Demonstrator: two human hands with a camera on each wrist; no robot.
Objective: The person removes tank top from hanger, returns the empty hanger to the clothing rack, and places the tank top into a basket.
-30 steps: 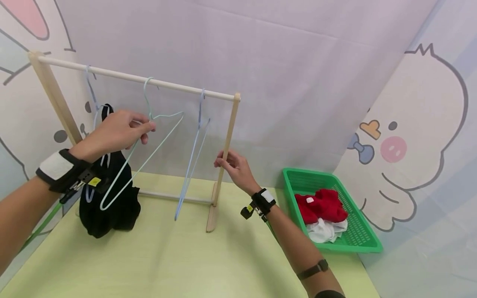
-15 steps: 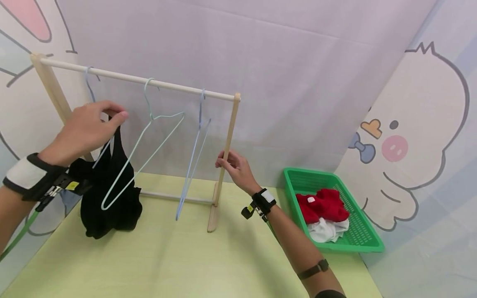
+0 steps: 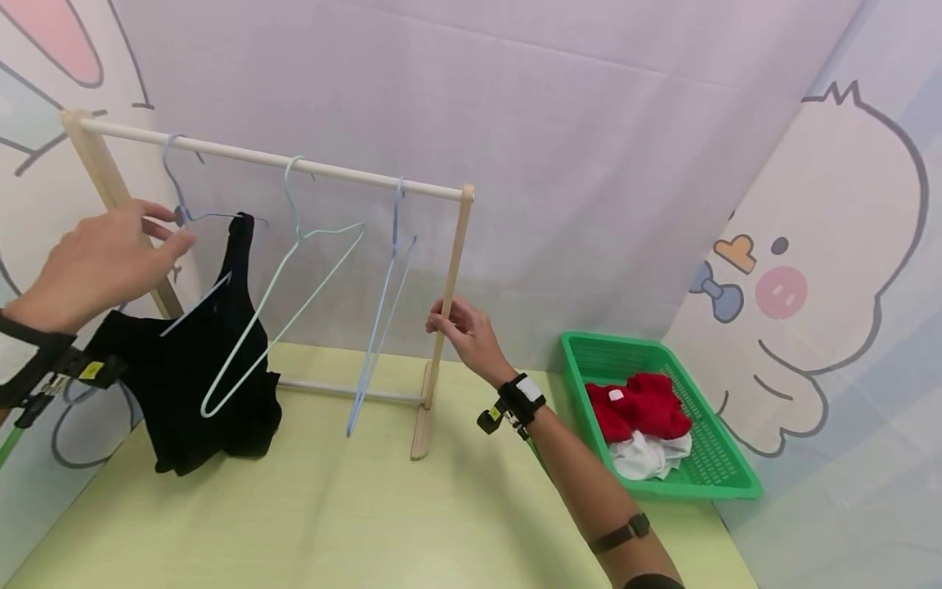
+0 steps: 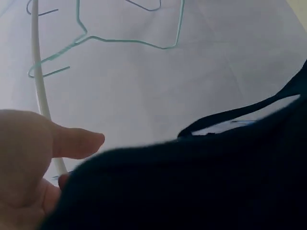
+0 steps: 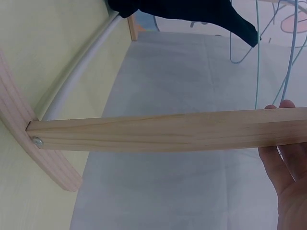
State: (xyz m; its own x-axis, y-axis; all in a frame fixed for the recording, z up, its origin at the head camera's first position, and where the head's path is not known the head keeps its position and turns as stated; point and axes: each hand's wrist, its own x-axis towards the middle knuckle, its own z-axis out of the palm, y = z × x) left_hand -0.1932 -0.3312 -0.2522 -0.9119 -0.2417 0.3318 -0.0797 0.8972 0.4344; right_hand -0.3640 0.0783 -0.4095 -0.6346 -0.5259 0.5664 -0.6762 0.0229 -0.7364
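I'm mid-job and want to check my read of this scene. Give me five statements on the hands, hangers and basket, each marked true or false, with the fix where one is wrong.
1. The middle hanger hangs bare from the top bar. True.
2. The left hand holds the middle hanger. False: it is by the neck of the leftmost hanger; whether it pinches that one is unclear.
3. The right hand grips the wooden post. True.
4. The black garment has a strap over the leftmost hanger. True.
5. The green basket holds only red cloth. False: white cloth lies in it too.
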